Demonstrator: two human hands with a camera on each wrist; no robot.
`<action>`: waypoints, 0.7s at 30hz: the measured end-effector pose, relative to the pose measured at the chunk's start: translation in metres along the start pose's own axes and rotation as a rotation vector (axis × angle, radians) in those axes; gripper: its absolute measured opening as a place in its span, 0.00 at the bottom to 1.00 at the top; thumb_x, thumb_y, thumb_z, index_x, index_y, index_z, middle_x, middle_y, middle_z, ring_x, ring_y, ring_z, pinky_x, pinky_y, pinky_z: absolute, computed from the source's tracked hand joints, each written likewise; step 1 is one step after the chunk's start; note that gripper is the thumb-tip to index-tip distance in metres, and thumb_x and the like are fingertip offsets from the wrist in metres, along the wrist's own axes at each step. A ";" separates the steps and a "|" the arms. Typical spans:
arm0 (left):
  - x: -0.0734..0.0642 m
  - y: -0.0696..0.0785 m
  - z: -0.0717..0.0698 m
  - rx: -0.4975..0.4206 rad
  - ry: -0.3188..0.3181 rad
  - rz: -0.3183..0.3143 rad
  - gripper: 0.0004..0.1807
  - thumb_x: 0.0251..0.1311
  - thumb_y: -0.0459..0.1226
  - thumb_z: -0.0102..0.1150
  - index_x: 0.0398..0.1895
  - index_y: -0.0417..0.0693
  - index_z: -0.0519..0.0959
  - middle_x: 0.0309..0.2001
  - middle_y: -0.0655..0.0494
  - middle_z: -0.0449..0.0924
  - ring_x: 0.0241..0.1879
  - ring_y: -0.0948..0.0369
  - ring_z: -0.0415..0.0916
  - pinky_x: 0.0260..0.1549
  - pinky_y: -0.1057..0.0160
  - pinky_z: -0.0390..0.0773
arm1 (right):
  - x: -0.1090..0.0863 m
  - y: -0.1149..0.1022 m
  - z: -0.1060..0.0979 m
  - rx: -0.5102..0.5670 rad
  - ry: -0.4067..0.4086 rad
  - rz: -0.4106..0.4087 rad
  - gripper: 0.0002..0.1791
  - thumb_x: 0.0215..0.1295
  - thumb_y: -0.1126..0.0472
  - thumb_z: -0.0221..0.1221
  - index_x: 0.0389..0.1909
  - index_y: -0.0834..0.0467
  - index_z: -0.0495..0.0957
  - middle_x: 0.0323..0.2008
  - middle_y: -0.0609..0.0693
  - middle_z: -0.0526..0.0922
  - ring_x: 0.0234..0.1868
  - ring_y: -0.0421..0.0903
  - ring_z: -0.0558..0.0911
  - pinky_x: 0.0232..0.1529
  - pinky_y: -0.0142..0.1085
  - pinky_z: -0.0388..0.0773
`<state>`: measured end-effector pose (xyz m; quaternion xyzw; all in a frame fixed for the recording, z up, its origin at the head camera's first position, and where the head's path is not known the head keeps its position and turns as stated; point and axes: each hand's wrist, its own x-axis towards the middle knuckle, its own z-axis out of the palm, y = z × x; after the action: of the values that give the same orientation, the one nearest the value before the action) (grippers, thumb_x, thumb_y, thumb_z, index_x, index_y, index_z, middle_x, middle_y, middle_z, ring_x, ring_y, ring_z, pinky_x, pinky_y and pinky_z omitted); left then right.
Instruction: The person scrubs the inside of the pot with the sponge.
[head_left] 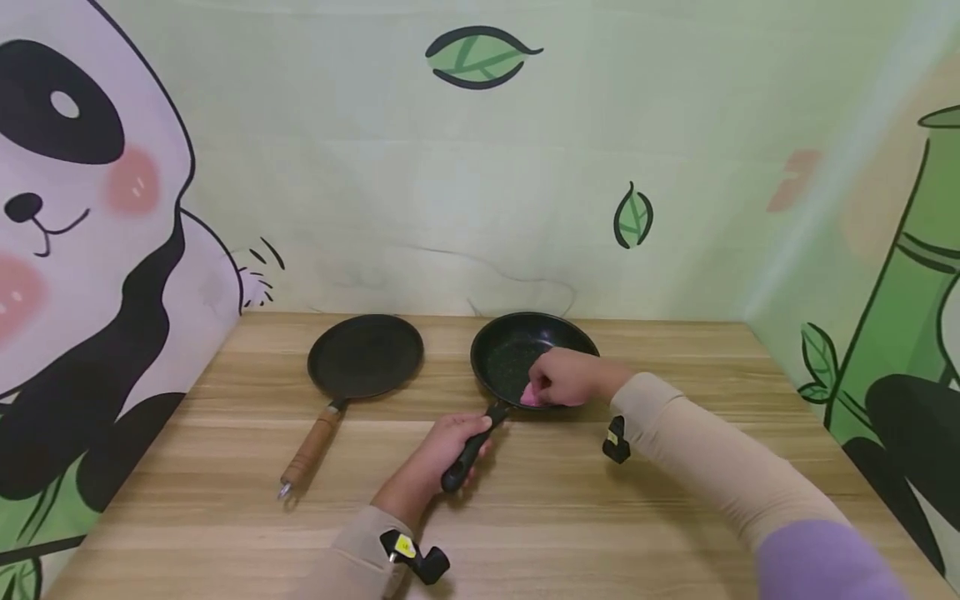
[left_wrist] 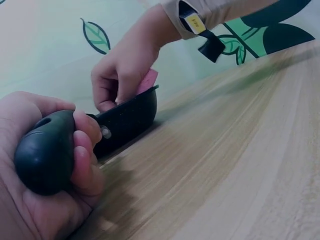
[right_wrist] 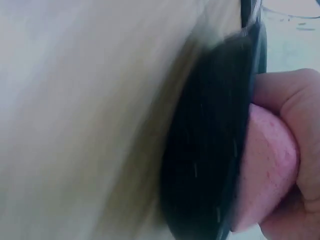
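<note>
My left hand [head_left: 452,450] grips the black handle [head_left: 467,460] of a deep black frying pan [head_left: 504,354], fingers wrapped round it. The pan rests on the wooden table. In the right hand [head_left: 567,375] is a pink sponge [head_left: 531,395], pinched between thumb and fingers inside the pan, close to the near rim. The right wrist view shows the sponge [right_wrist: 267,167] up close at the pan's edge, with the dark outer wall [right_wrist: 207,135] beside it. Part of the sponge is hidden by the hand and the rim.
A flat black pan [head_left: 366,354] with a wooden handle [head_left: 311,450] lies to the left on the wooden table [head_left: 600,533]. Behind the table hangs a pale green backdrop [head_left: 360,167] with a panda, leaves and bamboo. Each wrist carries a small black camera mount.
</note>
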<state>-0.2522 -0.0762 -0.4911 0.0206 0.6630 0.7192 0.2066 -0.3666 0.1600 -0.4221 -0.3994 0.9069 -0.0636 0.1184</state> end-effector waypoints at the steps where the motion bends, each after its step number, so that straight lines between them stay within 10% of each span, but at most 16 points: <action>1: 0.000 0.000 0.000 0.001 -0.002 -0.006 0.21 0.71 0.44 0.53 0.58 0.36 0.75 0.21 0.59 0.72 0.10 0.63 0.64 0.06 0.67 0.66 | 0.003 -0.002 0.003 0.007 0.018 -0.009 0.10 0.63 0.60 0.63 0.21 0.49 0.78 0.21 0.39 0.75 0.25 0.37 0.72 0.29 0.31 0.71; 15: -0.001 0.002 -0.001 -0.013 -0.030 -0.031 0.23 0.73 0.44 0.50 0.62 0.36 0.75 0.21 0.59 0.71 0.11 0.63 0.64 0.07 0.67 0.66 | 0.066 -0.030 0.032 -0.055 0.373 0.246 0.07 0.65 0.59 0.61 0.29 0.56 0.83 0.30 0.50 0.83 0.36 0.49 0.82 0.43 0.41 0.81; 21: -0.002 0.002 0.001 -0.024 -0.027 -0.002 0.24 0.73 0.43 0.50 0.62 0.33 0.75 0.21 0.59 0.71 0.11 0.63 0.64 0.07 0.67 0.66 | 0.075 -0.027 0.027 -0.042 0.349 0.301 0.07 0.67 0.57 0.61 0.32 0.56 0.83 0.33 0.51 0.83 0.39 0.49 0.82 0.46 0.42 0.80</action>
<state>-0.2507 -0.0757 -0.4885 0.0273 0.6515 0.7265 0.2166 -0.3893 0.0855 -0.4546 -0.2449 0.9641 -0.0944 -0.0405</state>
